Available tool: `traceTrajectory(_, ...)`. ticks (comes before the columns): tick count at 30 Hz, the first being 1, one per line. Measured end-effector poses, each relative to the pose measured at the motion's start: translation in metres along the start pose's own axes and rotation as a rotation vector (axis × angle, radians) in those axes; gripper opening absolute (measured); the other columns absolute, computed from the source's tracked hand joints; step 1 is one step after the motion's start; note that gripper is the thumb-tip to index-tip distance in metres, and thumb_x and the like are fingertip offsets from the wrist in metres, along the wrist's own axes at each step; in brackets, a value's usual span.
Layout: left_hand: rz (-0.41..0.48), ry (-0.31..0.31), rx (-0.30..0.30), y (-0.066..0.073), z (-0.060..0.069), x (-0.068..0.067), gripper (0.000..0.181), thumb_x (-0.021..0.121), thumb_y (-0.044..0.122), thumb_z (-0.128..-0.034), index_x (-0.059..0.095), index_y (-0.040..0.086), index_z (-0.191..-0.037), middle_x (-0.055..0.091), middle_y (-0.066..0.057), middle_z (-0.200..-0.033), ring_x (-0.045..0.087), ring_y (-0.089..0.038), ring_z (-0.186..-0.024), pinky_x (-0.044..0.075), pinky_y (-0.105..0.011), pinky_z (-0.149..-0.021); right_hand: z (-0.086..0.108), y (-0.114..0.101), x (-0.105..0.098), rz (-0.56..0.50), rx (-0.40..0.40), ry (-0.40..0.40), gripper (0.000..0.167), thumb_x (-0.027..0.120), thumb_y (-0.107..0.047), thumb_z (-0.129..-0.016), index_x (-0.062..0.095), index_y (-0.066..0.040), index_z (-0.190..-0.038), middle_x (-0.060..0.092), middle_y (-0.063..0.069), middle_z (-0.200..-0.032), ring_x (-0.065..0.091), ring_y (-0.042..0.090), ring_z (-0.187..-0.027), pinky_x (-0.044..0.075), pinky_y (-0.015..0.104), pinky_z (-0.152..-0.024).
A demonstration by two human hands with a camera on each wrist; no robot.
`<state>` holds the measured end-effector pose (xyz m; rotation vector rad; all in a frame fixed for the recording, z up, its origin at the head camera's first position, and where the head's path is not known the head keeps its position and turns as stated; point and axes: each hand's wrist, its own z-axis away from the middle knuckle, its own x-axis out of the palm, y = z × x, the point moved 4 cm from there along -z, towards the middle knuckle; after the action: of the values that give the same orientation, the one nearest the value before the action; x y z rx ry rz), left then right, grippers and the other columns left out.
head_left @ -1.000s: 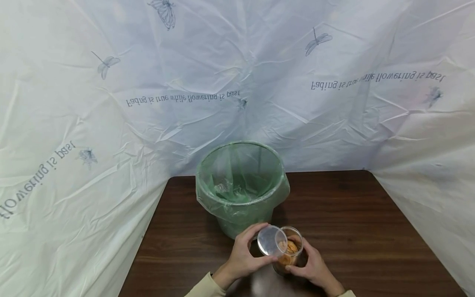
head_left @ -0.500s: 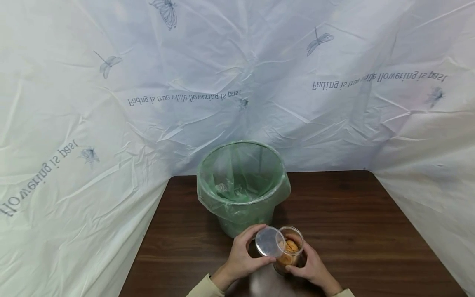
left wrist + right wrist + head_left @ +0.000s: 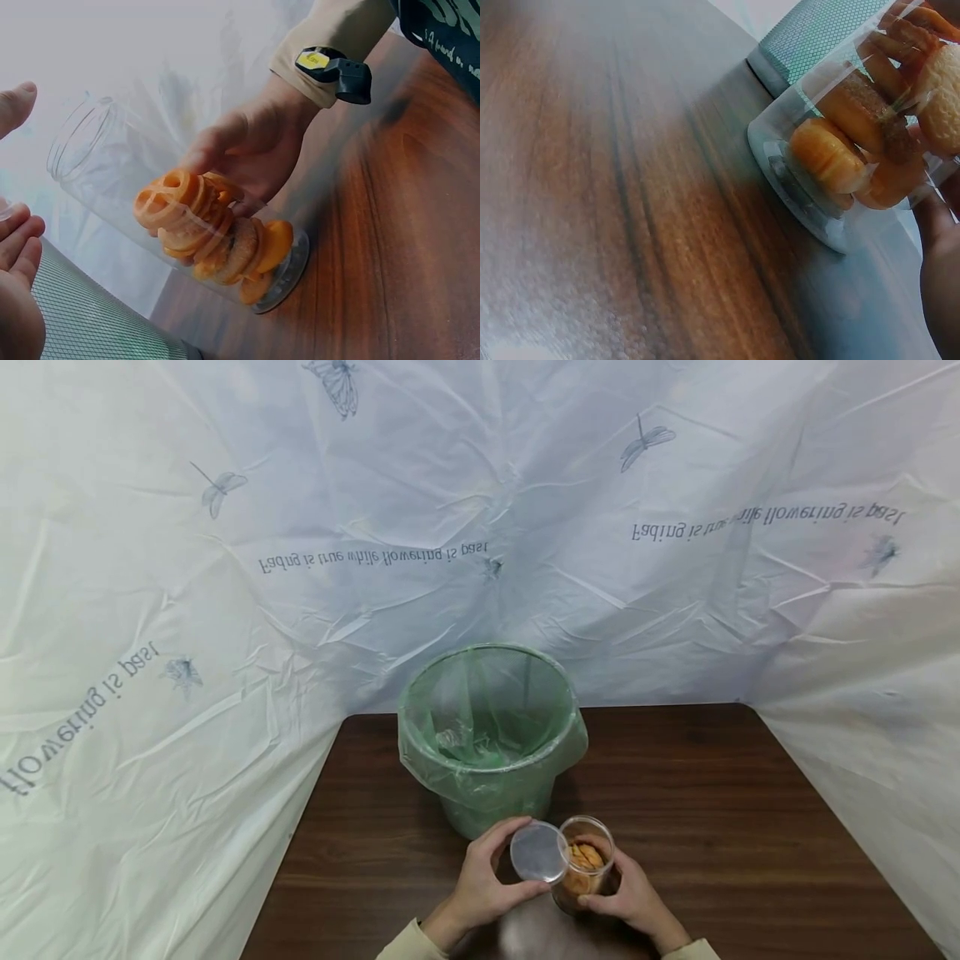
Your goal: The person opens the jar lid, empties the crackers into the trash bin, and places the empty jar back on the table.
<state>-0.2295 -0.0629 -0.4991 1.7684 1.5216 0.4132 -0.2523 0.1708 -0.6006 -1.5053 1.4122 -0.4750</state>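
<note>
A clear round lid (image 3: 538, 853) is pinched by its edge between the thumb and fingers of my left hand (image 3: 478, 887). It hangs just left of the mouth of a tall clear jar (image 3: 574, 888), its right edge close to the jar's rim. My right hand (image 3: 636, 900) grips the jar from the right side. Orange-brown biscuits (image 3: 202, 221), some with holes, fill the lower part of the jar in the left wrist view. The jar's base (image 3: 799, 199) is low over the table in the right wrist view; whether it touches I cannot tell.
Right behind the hands stands a green mesh bin (image 3: 495, 806) lined with a translucent bag (image 3: 480, 783), some crumpled clear material inside. The dark wooden table (image 3: 712, 810) extends to both sides. White printed sheeting (image 3: 450, 510) hangs behind and at the sides.
My left hand has drawn the lid a little to the left, so it overlaps the jar's mouth less than before. The right hand and the jar have stayed nearly still.
</note>
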Motion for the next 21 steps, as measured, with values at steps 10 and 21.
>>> traceTrajectory(10, 0.004, -0.020, 0.004, -0.010, 0.005, -0.004, 0.077, 0.089, 0.008, -0.0691, 0.049, -0.005, -0.133, 0.061, -0.018, -0.123, 0.062, -0.024, -0.112, 0.052, -0.029, -0.095, 0.001, 0.004, 0.000, -0.008, 0.060, -0.002, 0.075, 0.086, -0.009, -0.069, 0.052, -0.007, -0.135, 0.061, 0.010, -0.127, 0.055, 0.002, -0.114, 0.041, 0.014, -0.096)
traceTrajectory(21, -0.020, -0.052, 0.014, -0.014, 0.009, -0.006, 0.086, 0.092, 0.008, -0.0631, 0.047, -0.003, -0.135, 0.060, -0.020, -0.124, 0.061, -0.026, -0.113, 0.051, -0.030, -0.096, -0.001, 0.001, 0.000, -0.023, 0.062, -0.016, 0.075, 0.085, -0.007, -0.071, 0.050, -0.006, -0.137, 0.062, 0.012, -0.126, 0.057, 0.004, -0.112, 0.044, 0.017, -0.092)
